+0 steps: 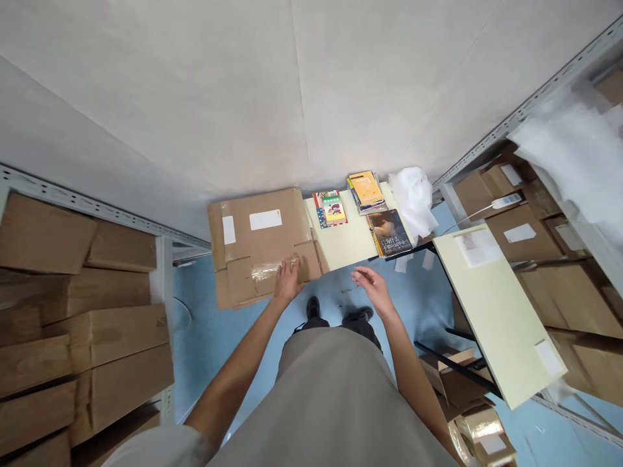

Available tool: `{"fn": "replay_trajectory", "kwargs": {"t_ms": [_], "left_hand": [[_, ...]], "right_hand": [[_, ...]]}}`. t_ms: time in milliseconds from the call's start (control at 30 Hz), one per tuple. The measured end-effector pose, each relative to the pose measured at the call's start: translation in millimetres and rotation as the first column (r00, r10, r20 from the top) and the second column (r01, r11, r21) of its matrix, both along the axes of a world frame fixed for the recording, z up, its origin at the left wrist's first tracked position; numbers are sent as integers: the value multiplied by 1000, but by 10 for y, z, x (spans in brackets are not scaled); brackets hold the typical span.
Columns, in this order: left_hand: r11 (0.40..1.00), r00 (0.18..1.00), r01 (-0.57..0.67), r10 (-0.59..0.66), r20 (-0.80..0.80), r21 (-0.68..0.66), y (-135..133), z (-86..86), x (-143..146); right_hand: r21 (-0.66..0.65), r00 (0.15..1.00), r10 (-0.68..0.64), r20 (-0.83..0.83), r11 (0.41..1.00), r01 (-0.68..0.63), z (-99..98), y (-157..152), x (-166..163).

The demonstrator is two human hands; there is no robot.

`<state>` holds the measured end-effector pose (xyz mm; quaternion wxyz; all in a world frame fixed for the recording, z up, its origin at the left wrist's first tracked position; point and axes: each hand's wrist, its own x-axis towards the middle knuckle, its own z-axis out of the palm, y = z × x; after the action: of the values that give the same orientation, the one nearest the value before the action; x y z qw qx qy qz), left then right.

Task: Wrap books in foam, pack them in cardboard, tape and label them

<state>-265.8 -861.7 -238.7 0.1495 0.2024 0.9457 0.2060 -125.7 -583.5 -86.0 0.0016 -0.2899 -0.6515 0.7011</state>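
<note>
My left hand (288, 281) lies on the near edge of a brown cardboard box (272, 243), its fingers stretched out. Clear tape and two white labels show on the top of this box, which sits on the left part of a pale yellow table (346, 243). In front of the table's edge, my right hand (374, 287) hovers in the air with its fingers loosely bent and nothing visible in them. Nearest to it is a pile of books with a dark cover (390, 235). Behind are a book pile with an orange cover (366, 188) and some colourful children's books (331, 209).
White wrapping material (413, 194) is heaped at the table's right end. A second pale table (496, 311) stands at right, with open cartons (455, 376) beneath. Shelves of cardboard boxes line the left (121, 331) and right (518, 227). A wall rises behind the table.
</note>
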Motion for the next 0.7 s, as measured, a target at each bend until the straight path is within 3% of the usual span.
{"fn": "replay_trajectory", "kwargs": {"t_ms": [100, 200, 367, 533, 633, 700], "left_hand": [[991, 993, 115, -114, 20, -73, 22, -177, 35], [983, 990, 140, -139, 20, -119, 20, -264, 49], [964, 976, 216, -214, 29, -157, -21, -199, -4], [968, 968, 250, -250, -15, -12, -190, 150, -129], [973, 986, 162, -154, -58, 163, -419, 507, -231], [956, 993, 56, -24, -113, 289, -606, 824, -320]], "right_hand": [[8, 1000, 29, 5, 1000, -29, 48, -135, -64], [27, 1000, 26, -2, 999, -26, 98, -178, -101], [62, 1000, -3, 17, 998, 2, 151, -187, -92], [42, 999, -19, 26, 999, 18, 152, -220, -64], [23, 1000, -24, 7, 999, 24, 127, -250, -90], [17, 1000, -23, -8, 1000, 24, 106, -271, -135]]}}
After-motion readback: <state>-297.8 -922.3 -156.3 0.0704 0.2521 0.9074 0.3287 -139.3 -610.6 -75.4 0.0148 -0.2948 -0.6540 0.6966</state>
